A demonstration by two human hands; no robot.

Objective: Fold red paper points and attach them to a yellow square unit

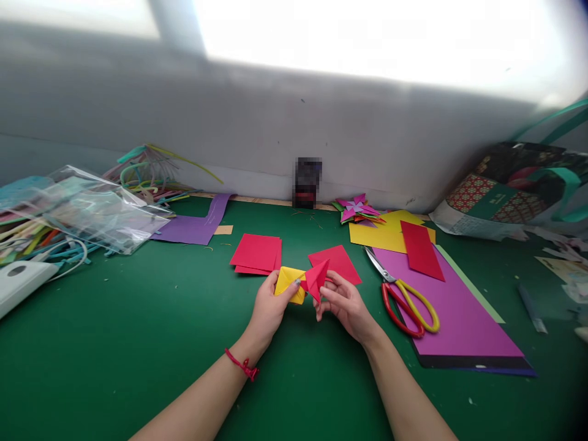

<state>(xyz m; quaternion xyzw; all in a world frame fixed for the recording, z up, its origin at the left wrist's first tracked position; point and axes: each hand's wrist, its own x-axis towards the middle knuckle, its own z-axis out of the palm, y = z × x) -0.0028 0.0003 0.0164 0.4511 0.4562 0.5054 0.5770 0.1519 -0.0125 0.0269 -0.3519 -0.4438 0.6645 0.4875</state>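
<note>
My left hand [272, 301] pinches a folded yellow paper piece [290, 285], its thumb pressed on top near the right edge. In my right hand [343, 301] is a folded red paper piece [316, 279] with pointed corners, gripped at its right side. The two pieces meet or overlap between the hands; how they join is hard to make out. Just beyond my left hand lie red paper squares [255, 251], stacked unevenly. Another red sheet [337, 262] lies flat behind my right hand.
Scissors [408, 300] with red and yellow handles rest on purple sheets [463, 318] at right. Folded paper stars [356, 208] sit near the wall by yellow paper [381, 236]. A clear plastic bag [110, 208], a white power strip [22, 282] and purple paper [188, 228] are at left.
</note>
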